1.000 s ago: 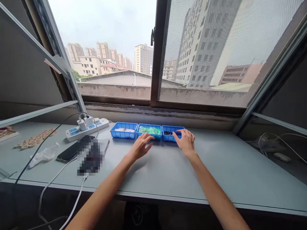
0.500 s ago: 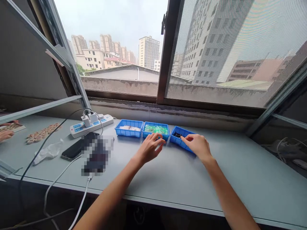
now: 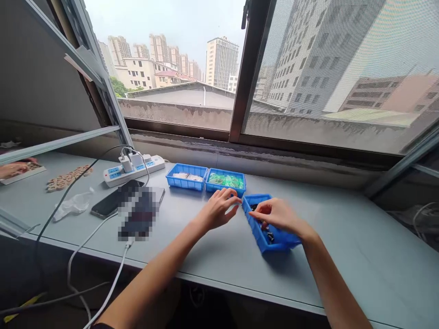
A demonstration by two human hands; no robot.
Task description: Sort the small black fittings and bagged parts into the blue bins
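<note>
My left hand [image 3: 221, 209] hovers above the table in front of the middle bin, thumb and curled fingers apart, with nothing between them. My right hand [image 3: 279, 215] is over the right-hand blue bin [image 3: 254, 230], thumb and fingertips pinched together. Whatever they hold, if anything, is too small to make out. Small black parts [image 3: 270, 236] lie in that bin, partly hidden by the hand. Behind my left hand stands a blue bin [image 3: 224, 186] of green packets [image 3: 226, 178]. Beside it is another blue bin [image 3: 187, 183] with whitish pieces [image 3: 188, 176].
To the left are a power strip [image 3: 135, 171] with plugs, a black phone [image 3: 109, 201], a blurred-out device [image 3: 139, 219], cables and a crumpled plastic bag [image 3: 73, 204]. Farther left, another person's hand [image 3: 15, 169] is beside light-brown pieces [image 3: 68, 177]. A window frame [image 3: 236, 109] rises behind.
The right-hand bin has come nearer to me and turned, away from the row of bins. My right hand has moved with it and stays pinched. The left hand has hardly moved.
</note>
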